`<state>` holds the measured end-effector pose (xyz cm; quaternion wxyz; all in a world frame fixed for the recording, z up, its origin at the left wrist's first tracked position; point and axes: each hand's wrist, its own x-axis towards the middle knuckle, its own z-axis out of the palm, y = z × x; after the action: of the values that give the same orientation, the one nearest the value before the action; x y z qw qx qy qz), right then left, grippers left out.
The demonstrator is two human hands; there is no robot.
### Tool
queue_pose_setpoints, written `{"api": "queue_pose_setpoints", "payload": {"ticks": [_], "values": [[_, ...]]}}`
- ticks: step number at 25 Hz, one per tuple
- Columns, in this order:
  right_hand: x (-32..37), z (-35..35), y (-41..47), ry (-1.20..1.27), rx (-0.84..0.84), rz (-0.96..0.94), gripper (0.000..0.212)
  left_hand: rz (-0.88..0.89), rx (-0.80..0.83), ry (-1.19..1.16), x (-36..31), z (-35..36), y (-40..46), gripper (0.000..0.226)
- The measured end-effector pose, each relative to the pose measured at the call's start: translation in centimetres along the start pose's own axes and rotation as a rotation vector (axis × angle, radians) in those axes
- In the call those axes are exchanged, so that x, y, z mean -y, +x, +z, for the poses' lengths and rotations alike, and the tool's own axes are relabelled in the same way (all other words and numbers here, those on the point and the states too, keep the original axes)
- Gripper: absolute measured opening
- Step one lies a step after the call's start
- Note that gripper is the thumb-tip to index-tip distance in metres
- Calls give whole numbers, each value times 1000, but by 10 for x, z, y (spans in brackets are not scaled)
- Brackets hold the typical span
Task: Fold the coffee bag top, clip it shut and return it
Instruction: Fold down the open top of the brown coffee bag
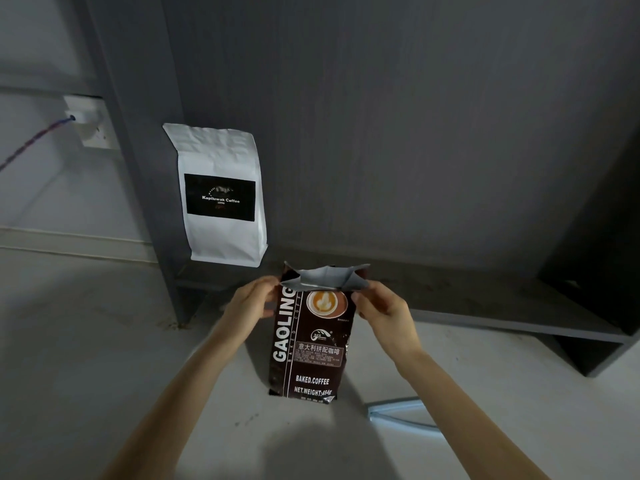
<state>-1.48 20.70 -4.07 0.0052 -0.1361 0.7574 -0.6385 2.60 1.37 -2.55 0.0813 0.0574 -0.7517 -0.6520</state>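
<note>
Looking down from the head view, both hands are on the dark coffee bag (310,341), which stands upright on the pale floor (86,341) in front of a low grey shelf (485,306). Left hand (251,301) pinches the bag's upper left edge, fingers curled around the side; right hand (382,306) does the same on the right edge, thumb to the front. Neither hand is loose – both are closed on the bag's top corners, and that makes sense: gripping both sides lets the person square the mouth before creasing it. And the mouth is open, silver lining (323,277) showing, the front lip tipped toward the camera, so the fold looks barely begun, if at all. Down at the right, a pale blue clip (398,412) lies on the floor, spread wide in a V, partly hidden behind the right forearm – near enough to grab once the fold is made, I'd say. Up on the shelf a white coffee bag (221,195) leans against the back panel, and the bare spot beside it is probably where the dark one goes back
</note>
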Motion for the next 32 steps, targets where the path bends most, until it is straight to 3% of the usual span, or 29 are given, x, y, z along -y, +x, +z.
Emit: {"api": "queue_pose_setpoints", "payload": {"ticks": [5,8,13,16,19,22,25,32], "values": [[-5,2,-2,70,-39,16,29,-81,42,23,-6,-1,1,22],[-10,-2,-2,15,-33,-1,36,-143,62,-31,-4,-4,4,35],[-3,-6,-5,63,64,68,47,-65,77,72,-3,-4,2,17],[2,-8,-7,91,99,127,36,12,105,56,5,-6,0,14],[-2,-4,-8,9,91,69,18,100,104,-7,16,-6,-2,20],[-9,0,-7,-100,55,39,29,161,71,8,23,-4,-1,23],[-11,3,-6,-155,-11,35,13,183,41,36,25,-2,-1,24],[-11,4,-8,-218,-71,-4,9,160,93,37,30,0,-1,25]]}}
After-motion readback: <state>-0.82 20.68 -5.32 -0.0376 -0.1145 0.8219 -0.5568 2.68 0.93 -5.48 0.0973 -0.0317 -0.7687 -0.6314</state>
